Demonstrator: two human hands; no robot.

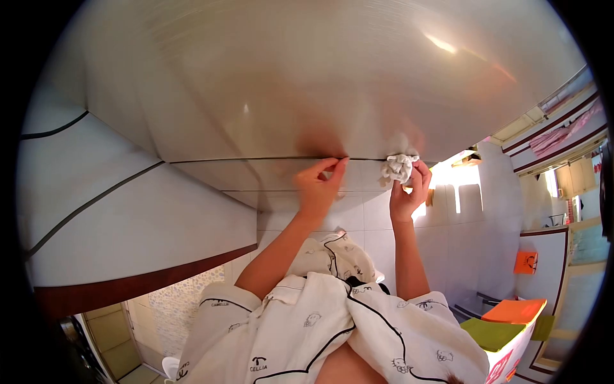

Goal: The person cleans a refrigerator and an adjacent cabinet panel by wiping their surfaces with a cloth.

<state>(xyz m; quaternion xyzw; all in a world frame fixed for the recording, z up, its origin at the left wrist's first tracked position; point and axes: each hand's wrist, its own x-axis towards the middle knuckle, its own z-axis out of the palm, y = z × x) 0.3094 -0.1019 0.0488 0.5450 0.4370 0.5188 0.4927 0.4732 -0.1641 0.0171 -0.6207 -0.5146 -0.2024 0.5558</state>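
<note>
A large shiny metallic panel [256, 77] fills the upper view, with a dark seam along its lower edge. My left hand [320, 185] is at that seam, thumb and forefinger pinched together at the edge; whatever lies between the fingertips is too small to make out. To its right, my right hand [410, 192] grips a crumpled white cloth [399, 168] against the same edge. The cloth touches the panel, and its reflection shows just above.
White cabinet panels [147, 217] with dark trim stand at the left. A box with orange and green flaps [505, 326] is at the lower right. Beyond lie a tiled floor [460, 237], an orange item [526, 262] and hanging pink fabric [563, 134].
</note>
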